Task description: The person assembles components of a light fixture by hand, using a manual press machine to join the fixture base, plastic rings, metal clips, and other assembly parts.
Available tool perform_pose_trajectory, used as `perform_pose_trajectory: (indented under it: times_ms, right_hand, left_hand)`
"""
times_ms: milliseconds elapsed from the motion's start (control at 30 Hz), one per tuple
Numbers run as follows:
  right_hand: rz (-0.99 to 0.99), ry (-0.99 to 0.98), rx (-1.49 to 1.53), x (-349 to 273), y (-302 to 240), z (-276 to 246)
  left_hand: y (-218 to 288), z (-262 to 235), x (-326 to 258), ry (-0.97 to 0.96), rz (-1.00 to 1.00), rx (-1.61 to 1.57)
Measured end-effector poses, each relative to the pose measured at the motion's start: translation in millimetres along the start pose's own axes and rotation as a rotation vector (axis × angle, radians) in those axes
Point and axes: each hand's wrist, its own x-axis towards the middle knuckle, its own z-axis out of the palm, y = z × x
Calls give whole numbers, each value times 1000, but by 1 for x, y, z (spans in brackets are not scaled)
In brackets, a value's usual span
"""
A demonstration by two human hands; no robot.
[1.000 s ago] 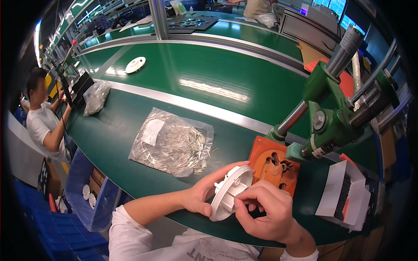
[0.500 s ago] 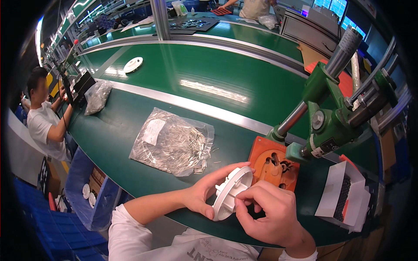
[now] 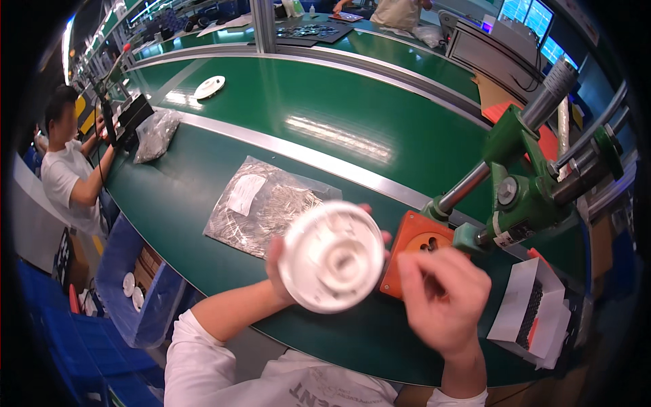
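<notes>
My left hand [image 3: 281, 261] holds a round white plastic disc [image 3: 332, 256] up toward the camera, its flat face with a central ring turned my way. My right hand [image 3: 444, 305] hovers just to the right of the disc, fingers loosely curled and blurred, with nothing visibly held in it. Behind the disc an orange square fixture [image 3: 417, 247] sits at the foot of a green hand press [image 3: 525, 186].
A clear bag of small metal parts [image 3: 268, 207] lies on the green bench [image 3: 203, 190] to the left. A white box of parts [image 3: 536, 315] stands at right. Another white disc [image 3: 209, 87] rests on the conveyor. A person [image 3: 68, 169] works at far left beside blue bins [image 3: 129, 285].
The left hand has lifted the white disc and turned its face toward the camera. The right hand has let go of it and moved off to the right.
</notes>
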Motion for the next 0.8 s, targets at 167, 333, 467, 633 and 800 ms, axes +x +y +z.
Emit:
perform_pose_trajectory:
  times_ms: [167, 333, 467, 633, 800]
  right_hand:
    - [-218, -376, -240, 11, 55, 43]
    - [-213, -673, -311, 23, 66, 90]
    - [-237, -794, -400, 31, 64, 106]
    - [-383, -772, -510, 27, 66, 109]
    - [-370, -579, -333, 9, 63, 79]
  left_hand:
    - [25, -25, 13, 74, 291, -225]
    - [23, -24, 12, 119, 350, -236]
    - [23, -21, 10, 119, 313, -161]
    - [22, -24, 9, 105, 294, -185]
    - [19, -22, 8, 98, 233, -234]
